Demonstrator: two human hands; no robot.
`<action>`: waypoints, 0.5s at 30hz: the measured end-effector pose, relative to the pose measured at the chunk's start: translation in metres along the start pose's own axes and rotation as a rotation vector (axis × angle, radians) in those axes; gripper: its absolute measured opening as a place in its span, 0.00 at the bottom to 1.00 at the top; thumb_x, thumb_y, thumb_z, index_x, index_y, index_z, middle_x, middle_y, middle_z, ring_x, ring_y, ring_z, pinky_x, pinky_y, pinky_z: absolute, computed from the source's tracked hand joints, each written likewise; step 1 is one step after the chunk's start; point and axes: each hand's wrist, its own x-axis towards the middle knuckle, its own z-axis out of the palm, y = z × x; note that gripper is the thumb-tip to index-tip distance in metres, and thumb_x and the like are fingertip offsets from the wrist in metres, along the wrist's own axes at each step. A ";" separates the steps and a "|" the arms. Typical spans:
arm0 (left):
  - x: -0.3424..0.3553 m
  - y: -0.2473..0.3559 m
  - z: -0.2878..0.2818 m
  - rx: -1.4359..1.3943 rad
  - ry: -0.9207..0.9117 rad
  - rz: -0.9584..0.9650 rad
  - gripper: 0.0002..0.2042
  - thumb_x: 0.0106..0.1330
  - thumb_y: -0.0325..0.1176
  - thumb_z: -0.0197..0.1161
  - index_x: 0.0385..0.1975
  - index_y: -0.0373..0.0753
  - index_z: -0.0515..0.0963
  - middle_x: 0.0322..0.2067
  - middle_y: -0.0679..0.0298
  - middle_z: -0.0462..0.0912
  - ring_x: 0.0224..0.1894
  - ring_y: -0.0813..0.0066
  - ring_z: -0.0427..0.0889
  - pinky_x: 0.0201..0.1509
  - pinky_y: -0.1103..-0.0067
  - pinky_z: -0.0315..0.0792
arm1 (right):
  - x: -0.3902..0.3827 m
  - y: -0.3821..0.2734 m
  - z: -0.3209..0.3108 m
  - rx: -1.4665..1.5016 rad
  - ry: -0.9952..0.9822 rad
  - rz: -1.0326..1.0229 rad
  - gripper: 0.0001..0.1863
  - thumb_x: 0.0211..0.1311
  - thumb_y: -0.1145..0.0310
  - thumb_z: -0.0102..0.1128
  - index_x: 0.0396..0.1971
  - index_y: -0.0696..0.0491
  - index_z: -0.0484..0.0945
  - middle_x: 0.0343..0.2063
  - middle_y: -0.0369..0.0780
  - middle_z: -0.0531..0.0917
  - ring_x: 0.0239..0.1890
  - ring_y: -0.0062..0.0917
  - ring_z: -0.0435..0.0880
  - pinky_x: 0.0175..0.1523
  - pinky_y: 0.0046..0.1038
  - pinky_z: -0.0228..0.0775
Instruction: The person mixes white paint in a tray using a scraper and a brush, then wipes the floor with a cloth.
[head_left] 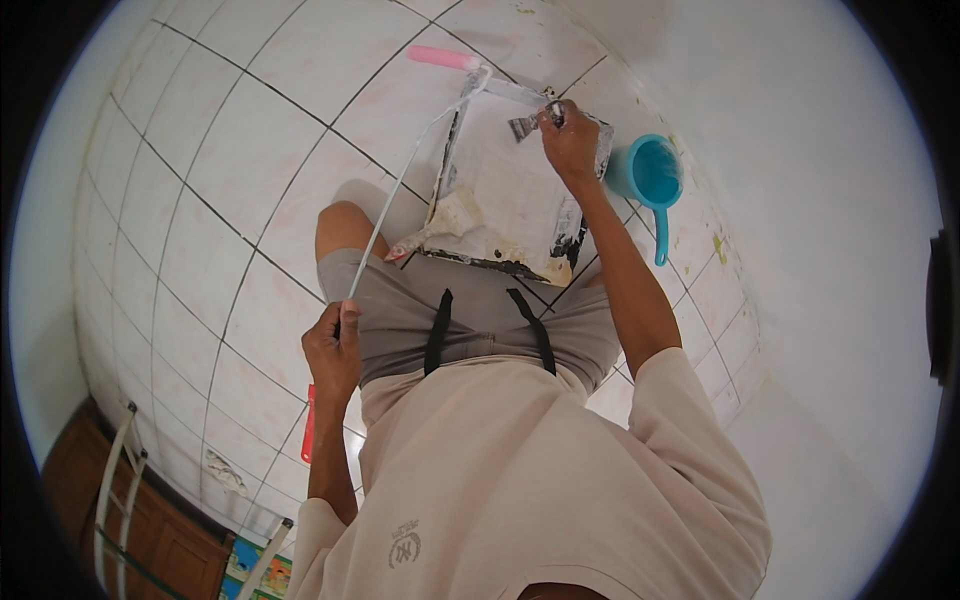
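Observation:
My left hand (333,340) is closed around the long thin shaft of a paint roller (395,190), whose pink sleeve (442,57) lies beyond the far left corner of a tray. The roller's red handle (307,430) shows beside my left forearm. My right hand (570,145) grips a small flat tool (522,127) with a grey, flared end, over the far right part of the tray; whether it is a brush or a scraper I cannot tell. Whitish smears cover the paint tray (510,190). A cream-coated brush-like tool (455,213) rests across its near left corner.
Right of the tray stands a turquoise dipper (645,170), its handle pointing toward me. White floor tiles (270,150) with dark joints surround my bent legs. A white wall (830,250) rises at the right. A metal-framed piece (118,470) and brown wood (165,520) are at lower left.

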 end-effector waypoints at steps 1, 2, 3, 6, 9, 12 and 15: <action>0.000 -0.001 -0.001 -0.003 -0.002 0.011 0.18 0.70 0.42 0.53 0.26 0.31 0.75 0.12 0.68 0.62 0.19 0.82 0.60 0.22 0.81 0.58 | 0.001 -0.004 -0.004 0.076 -0.015 0.020 0.16 0.53 0.63 0.61 0.31 0.63 0.75 0.22 0.53 0.79 0.26 0.47 0.79 0.32 0.40 0.70; 0.000 -0.001 -0.001 -0.005 -0.004 0.021 0.18 0.70 0.42 0.53 0.26 0.31 0.75 0.13 0.68 0.62 0.19 0.83 0.60 0.23 0.81 0.58 | -0.001 -0.001 -0.002 0.078 -0.017 0.020 0.16 0.53 0.63 0.61 0.31 0.63 0.75 0.22 0.53 0.79 0.26 0.47 0.79 0.32 0.40 0.70; 0.001 -0.001 -0.001 -0.006 -0.007 0.024 0.18 0.70 0.42 0.53 0.26 0.31 0.75 0.13 0.68 0.62 0.19 0.83 0.60 0.23 0.81 0.58 | -0.003 0.003 -0.002 0.015 -0.014 0.009 0.16 0.53 0.63 0.61 0.32 0.63 0.75 0.23 0.52 0.80 0.26 0.47 0.80 0.32 0.39 0.70; 0.001 -0.002 0.000 0.002 -0.056 -0.015 0.17 0.71 0.41 0.50 0.27 0.33 0.76 0.16 0.70 0.67 0.21 0.84 0.64 0.25 0.83 0.59 | -0.008 0.004 -0.005 0.002 -0.009 0.015 0.16 0.54 0.64 0.61 0.33 0.63 0.76 0.23 0.52 0.80 0.25 0.45 0.80 0.32 0.38 0.70; 0.000 -0.002 0.002 0.006 -0.007 0.035 0.20 0.71 0.44 0.52 0.26 0.31 0.76 0.12 0.67 0.63 0.19 0.83 0.61 0.22 0.81 0.59 | -0.016 -0.017 -0.015 0.090 0.027 0.022 0.15 0.54 0.64 0.62 0.33 0.63 0.76 0.23 0.50 0.80 0.24 0.43 0.80 0.31 0.36 0.70; 0.000 0.001 0.002 0.006 -0.017 0.013 0.20 0.71 0.45 0.52 0.26 0.31 0.76 0.12 0.67 0.63 0.19 0.82 0.62 0.22 0.81 0.59 | -0.030 -0.014 -0.014 0.113 0.016 0.036 0.15 0.55 0.65 0.62 0.33 0.62 0.76 0.22 0.50 0.79 0.23 0.41 0.79 0.30 0.35 0.70; 0.000 0.002 0.002 0.004 -0.018 0.021 0.20 0.71 0.44 0.52 0.26 0.31 0.76 0.12 0.67 0.64 0.19 0.83 0.62 0.22 0.81 0.59 | -0.046 -0.008 -0.020 0.104 0.005 0.064 0.14 0.56 0.65 0.62 0.33 0.61 0.76 0.22 0.49 0.79 0.22 0.40 0.79 0.30 0.34 0.70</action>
